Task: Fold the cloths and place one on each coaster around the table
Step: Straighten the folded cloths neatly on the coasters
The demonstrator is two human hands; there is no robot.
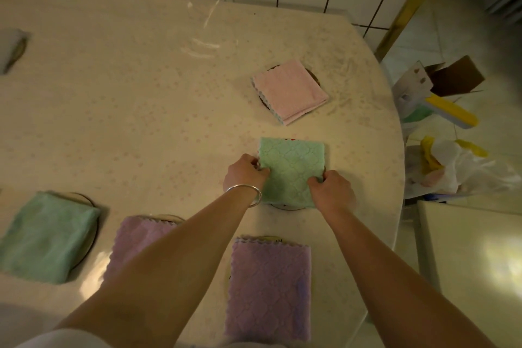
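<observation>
Far to my left a pale cloth (12,48) lies on a dark coaster, too blurred at the frame's edge to say how neatly. Near the front edge of the worktop (127,99) a folded green cloth (46,237) covers most of its coaster (91,223), whose dark rim shows past the right side. Next comes a purple cloth (135,240), partly hidden under my left forearm, then a second purple cloth (269,285), each with a sliver of coaster showing at the top edge.

My left hand (244,174), with a silver bracelet (250,192) at the wrist, has its grip pinched on the left edge of the small green cloth (291,169). My right hand (332,191) pinches that cloth's lower right corner. The cloth is already folded to a square and lies flat on its coaster (285,207), which peeks out only at the near and far edges. Beyond it, a folded pink cloth (291,90) rests on another coaster.

I judge this to be the placing step for this cloth: folding is done and I am squaring it over the coaster. The next move calls for a small nudge to centre it, then letting go with both hands without dragging the top layer open. I see no bare coaster from here, so I cannot tell whether any remain.
</observation>
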